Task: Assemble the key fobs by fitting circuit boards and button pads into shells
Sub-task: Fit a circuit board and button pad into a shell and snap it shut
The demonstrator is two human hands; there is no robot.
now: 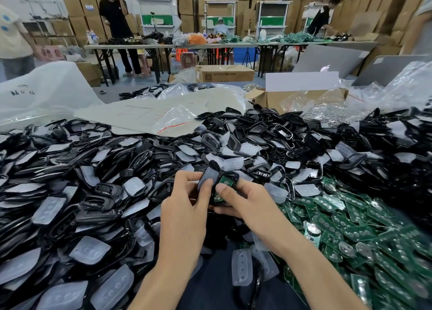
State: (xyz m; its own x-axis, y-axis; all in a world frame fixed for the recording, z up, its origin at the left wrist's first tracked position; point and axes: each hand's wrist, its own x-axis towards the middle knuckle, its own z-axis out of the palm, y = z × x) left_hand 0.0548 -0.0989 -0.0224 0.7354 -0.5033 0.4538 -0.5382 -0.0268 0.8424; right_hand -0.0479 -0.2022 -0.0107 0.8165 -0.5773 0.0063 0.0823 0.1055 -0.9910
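Both hands meet at the centre of the head view over a heaped table. My left hand (187,200) pinches a translucent grey button pad (208,176), which stands tilted against a black shell (230,177). My right hand (243,201) grips that shell from the right, and its thumb presses on a green circuit board (224,183) lying inside the shell. The shell's lower part is hidden behind my fingers.
Black shells and clear pads (93,181) are heaped across the left and back. Green circuit boards (362,228) pile up at the right. A loose pad (242,266) lies near my right forearm. A cardboard box (297,97), plastic bags and people at far tables stand behind.
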